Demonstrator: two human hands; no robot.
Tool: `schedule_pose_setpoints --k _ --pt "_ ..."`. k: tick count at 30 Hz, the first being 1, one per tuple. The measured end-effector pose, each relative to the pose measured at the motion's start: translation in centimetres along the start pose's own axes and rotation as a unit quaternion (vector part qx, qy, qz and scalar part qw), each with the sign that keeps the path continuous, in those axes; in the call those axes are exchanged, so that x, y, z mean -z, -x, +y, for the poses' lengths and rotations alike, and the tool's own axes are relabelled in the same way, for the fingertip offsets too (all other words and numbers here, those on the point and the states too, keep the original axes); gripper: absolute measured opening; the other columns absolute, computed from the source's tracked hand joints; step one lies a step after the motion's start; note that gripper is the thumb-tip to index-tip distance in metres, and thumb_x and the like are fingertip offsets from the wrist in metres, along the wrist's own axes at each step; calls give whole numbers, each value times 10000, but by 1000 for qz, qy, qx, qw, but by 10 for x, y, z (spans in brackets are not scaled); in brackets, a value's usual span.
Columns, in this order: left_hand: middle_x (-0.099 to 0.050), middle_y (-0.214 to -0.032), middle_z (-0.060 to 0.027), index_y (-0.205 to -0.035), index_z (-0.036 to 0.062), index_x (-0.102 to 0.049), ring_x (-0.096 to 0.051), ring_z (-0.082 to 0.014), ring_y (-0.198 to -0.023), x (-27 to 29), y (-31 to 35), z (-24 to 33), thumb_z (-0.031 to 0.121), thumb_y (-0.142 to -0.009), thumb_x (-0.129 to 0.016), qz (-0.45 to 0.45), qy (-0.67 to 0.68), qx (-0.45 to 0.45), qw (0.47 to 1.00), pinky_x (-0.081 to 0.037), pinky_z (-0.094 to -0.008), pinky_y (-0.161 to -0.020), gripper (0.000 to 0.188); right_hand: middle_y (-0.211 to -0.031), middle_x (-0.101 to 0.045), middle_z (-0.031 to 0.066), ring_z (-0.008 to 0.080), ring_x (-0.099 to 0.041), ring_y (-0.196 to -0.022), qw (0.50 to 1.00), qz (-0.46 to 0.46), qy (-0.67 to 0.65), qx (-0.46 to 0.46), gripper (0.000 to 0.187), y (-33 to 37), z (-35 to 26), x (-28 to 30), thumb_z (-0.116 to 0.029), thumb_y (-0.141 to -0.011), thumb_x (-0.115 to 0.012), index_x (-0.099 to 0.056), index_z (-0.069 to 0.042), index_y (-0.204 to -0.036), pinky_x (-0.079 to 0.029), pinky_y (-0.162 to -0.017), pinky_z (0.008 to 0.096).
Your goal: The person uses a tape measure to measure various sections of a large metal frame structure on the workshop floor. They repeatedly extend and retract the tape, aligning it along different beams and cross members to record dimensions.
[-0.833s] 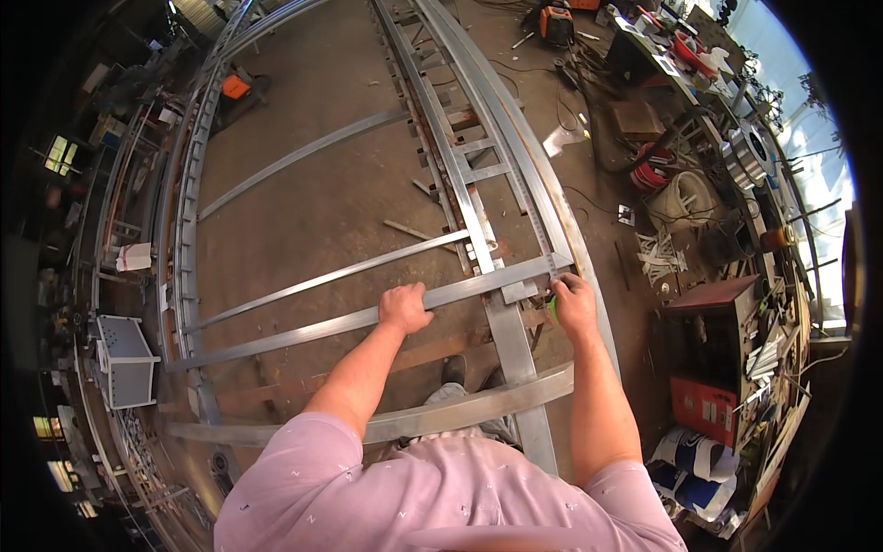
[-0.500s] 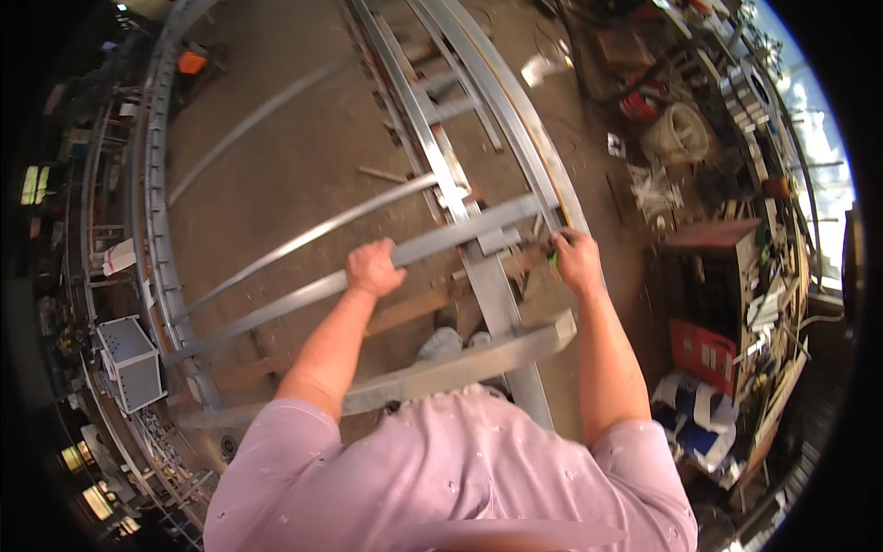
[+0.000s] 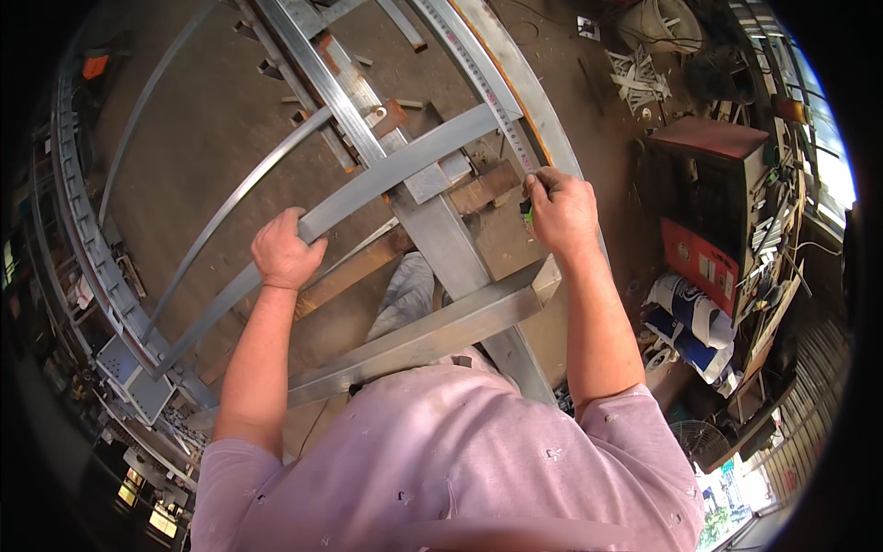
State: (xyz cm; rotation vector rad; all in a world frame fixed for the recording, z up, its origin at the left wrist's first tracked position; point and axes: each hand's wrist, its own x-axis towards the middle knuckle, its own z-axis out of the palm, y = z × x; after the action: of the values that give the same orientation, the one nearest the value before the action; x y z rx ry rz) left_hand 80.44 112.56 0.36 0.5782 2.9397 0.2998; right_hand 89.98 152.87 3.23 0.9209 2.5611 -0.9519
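My left hand (image 3: pixel 288 248) is wrapped around a long grey metal tube (image 3: pixel 395 175), which lies slanting across a metal support beam (image 3: pixel 449 241). In my right hand (image 3: pixel 561 212) is a tape measure (image 3: pixel 526 213), of which a small green part shows beside the fingers. Its marked blade (image 3: pixel 471 69) runs away from that hand, along a long metal rail and past the tube's right end. Most of the tape's case is hidden by my fingers. Nearer to my body, another thick metal tube (image 3: pixel 432 336) lies across the same beam.
A rusty bar (image 3: pixel 354 271) lies beneath the tubes. To the right stand a red-topped cabinet (image 3: pixel 708 138), blue-and-white sacks (image 3: pixel 694 322) and a white bucket (image 3: pixel 658 23). Long steel frames (image 3: pixel 69 175) curve along the left. Metal offcuts (image 3: pixel 639 78) lie on the floor.
The view has shifted, bringing the work closer. My left hand is farther left and farther from my right hand. The tape's markings now show clearly; both hands keep their hold.
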Motion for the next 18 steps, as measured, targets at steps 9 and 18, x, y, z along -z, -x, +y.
schedule_pose_setpoints --k 9,18 --pt "-738 -984 -136 -1058 97 -705 -699 -398 -902 0 -2 -2 188 -636 -863 -4 -1 -15 1000 -561 -487 -813 460 -778 -707 197 434 -689 -755 998 34 -5 44 176 2 -4 0 -199 -956 -695 -753 -44 -898 -557 -703 504" --pt "-727 -981 -174 -1067 44 -703 -692 -429 -903 -1 -2 -5 157 -638 -831 -17 5 -30 999 -562 -495 -820 462 -707 -622 214 401 -623 -629 997 33 -19 68 155 1 0 -1 -116 -957 -699 -698 9 -865 -497 -605 402"
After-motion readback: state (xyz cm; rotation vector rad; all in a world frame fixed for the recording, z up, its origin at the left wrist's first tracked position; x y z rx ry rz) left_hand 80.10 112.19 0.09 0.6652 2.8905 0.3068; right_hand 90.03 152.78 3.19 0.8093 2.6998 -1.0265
